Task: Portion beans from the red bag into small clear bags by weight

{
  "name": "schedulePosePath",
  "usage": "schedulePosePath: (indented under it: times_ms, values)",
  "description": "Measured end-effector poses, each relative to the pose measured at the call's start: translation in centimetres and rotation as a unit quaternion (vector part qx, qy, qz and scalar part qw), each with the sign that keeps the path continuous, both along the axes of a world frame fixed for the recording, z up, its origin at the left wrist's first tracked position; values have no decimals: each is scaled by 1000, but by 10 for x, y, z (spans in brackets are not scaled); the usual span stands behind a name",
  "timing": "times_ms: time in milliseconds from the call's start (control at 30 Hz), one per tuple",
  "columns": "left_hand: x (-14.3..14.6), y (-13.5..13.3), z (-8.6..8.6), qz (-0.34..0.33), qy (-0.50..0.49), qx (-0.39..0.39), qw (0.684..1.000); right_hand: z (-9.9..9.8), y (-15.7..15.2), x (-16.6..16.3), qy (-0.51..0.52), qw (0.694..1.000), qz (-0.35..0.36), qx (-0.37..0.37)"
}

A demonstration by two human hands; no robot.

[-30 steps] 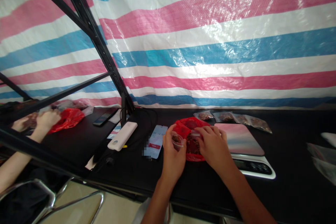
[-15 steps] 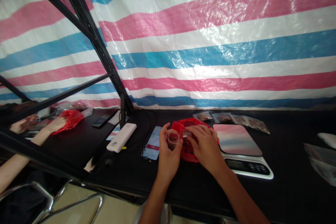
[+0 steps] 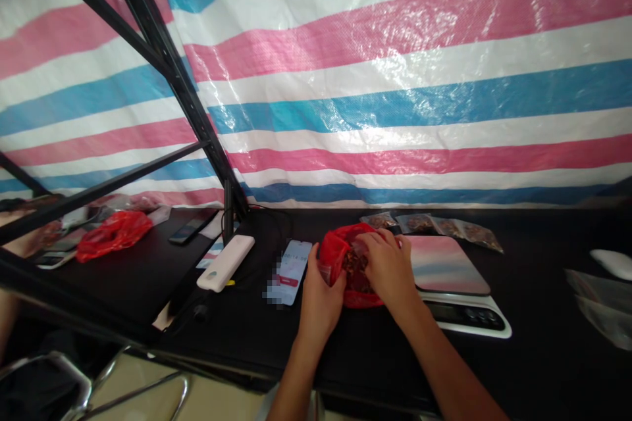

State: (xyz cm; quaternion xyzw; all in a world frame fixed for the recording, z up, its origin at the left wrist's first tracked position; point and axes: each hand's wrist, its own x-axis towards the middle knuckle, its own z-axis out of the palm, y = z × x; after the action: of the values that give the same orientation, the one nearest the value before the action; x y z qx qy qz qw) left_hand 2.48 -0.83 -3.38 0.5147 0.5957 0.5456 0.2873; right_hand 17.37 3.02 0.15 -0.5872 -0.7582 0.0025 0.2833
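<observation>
Lower than a moment ago, our left hand (image 3: 318, 319) has brought the small clear plastic pouch (image 3: 323, 273) against the rim of the crumpled red plastic bag (image 3: 333, 256), its curled fingers (image 3: 311, 283) pinching the mostly hidden pouch. Our right hand (image 3: 388, 270) reaches into the bag's mouth, fingers bent; whether they grip the dark reddish-brown chunks (image 3: 353, 263) just beneath them, we cannot tell. Many chunks remain in the bag. Beyond our fingertips, filled clear plastic packets (image 3: 412, 223) already lie in a row, behind a digital kitchen scale (image 3: 464, 314) with a pink-and-grey platform. Left of our fingers sits a black smartphone (image 3: 291, 270), its screen lit.
</observation>
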Motion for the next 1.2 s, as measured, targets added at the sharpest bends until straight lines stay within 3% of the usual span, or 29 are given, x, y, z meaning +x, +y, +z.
schedulePosePath:
  times_ms: [200, 433, 533, 667, 900, 1200]
  values:
    - [-4, 9, -4, -30, -42, -9, 999, 5, 2, 0, -21, 998, 39, -39]
    - [-4, 12, 3, -10, -65, -29, 997, 3, -11, 3, -12, 998, -18, -54]
    - [-6, 13, 5, -10, -90, -59, 994, 4, -17, 3, 12, 996, 16, -83]
    - [-7, 15, 7, -65, -152, -97, 981, 8, -23, 5, 23, 993, 59, -104]
    - [-1, 8, 24, -63, -218, -60, 972, 3, -22, 6, -8, 999, -18, -46]
    - [2, 4, 30, -64, -297, -98, 948, 3, -22, 5, -13, 997, -33, -74]
